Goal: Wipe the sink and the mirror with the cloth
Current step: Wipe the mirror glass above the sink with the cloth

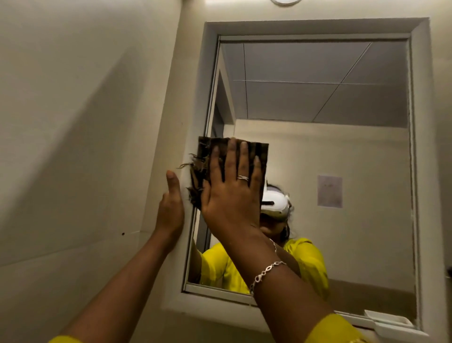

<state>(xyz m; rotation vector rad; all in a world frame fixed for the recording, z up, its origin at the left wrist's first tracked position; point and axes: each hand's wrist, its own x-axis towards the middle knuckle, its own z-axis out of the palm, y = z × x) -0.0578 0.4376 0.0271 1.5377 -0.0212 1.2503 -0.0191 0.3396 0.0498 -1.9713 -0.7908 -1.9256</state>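
Note:
A dark brown frayed cloth (208, 156) lies flat against the left part of the mirror (342, 151). My right hand (232, 193) presses it onto the glass with the fingers spread and the palm on the cloth. My left hand (171, 208) rests flat and open against the mirror's white frame (195, 117) on its left side, holding nothing. The mirror reflects a person in a yellow top with a white headset. The sink is out of view.
A beige wall (85, 122) fills the left side. A small white tray (386, 318) sits on the mirror's lower right ledge. A round ceiling lamp (285, 2) shows at the top edge.

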